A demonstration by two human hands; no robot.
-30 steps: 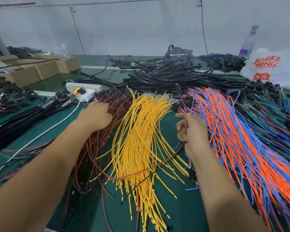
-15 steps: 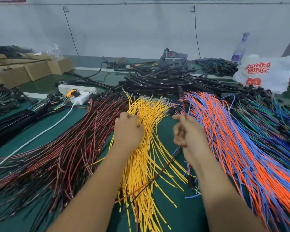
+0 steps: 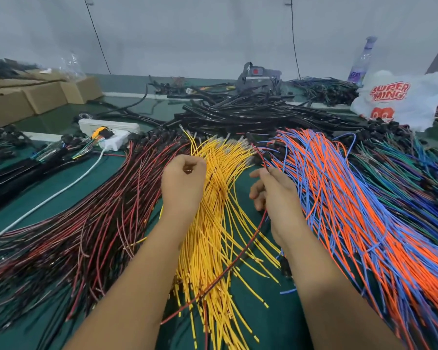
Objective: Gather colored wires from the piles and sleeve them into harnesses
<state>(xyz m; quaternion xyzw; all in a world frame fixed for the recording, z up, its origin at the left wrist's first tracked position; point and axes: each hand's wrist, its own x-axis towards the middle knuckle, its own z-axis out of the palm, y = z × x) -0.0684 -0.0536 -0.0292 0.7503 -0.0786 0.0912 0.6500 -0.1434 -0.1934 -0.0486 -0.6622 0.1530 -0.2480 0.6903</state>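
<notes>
While gripping wires, both hands [image 3: 273, 195] curled.

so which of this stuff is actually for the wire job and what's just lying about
For the job:
- yellow wires, under the left hand
- red and black wires
- orange and blue wires
- green and blue wires
- black sleeving
- red-black wire pinched in the right hand

Lying about:
- cardboard boxes
- power strip
- plastic bag
- bottle

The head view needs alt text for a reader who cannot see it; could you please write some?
Left hand pinches at the yellow wires; right hand holds a red-and-black wire beside an orange-and-blue pile on a green table.
</notes>
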